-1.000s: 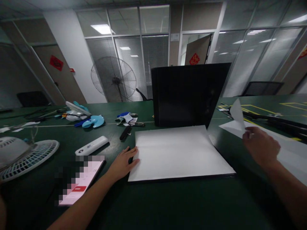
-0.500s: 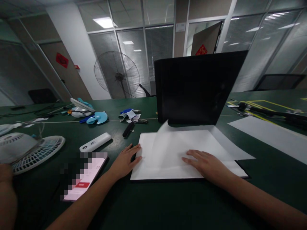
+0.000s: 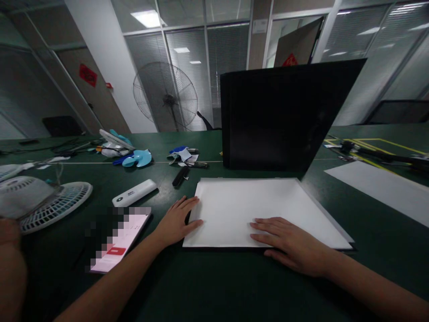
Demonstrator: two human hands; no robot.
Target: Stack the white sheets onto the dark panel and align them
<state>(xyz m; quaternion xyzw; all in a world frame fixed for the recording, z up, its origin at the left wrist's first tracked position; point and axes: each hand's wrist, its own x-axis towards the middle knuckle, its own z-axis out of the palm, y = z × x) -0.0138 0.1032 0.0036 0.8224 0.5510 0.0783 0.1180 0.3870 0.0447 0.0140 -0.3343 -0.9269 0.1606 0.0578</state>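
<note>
White sheets of paper [image 3: 241, 201] lie in a stack on a thin dark base, whose edge shows along the front and right side. My left hand [image 3: 177, 219] rests at the stack's left edge, thumb and fingers apart, fingertips on the paper. Over the front edge, right of the middle, my right hand [image 3: 288, 243] lies flat with its fingers stretched out on the top sheet. Behind the stack a large black panel [image 3: 278, 116] stands upright, perhaps a box lid or a screen. The top sheet lies flat, and another sheet's edge sticks out at the right.
Left of my hand are a phone [image 3: 124, 246], a white oblong device [image 3: 134, 193] and a white fan part [image 3: 60, 208]. Another person's hand [image 3: 10, 237] is at the far left. A loose paper sheet [image 3: 385, 185] and black rods [image 3: 385, 154] lie on the right.
The top sheet's raised, curled corner has come down flat, and the stack is more even. My right hand has moved slightly toward the front edge. The view has shifted a little.
</note>
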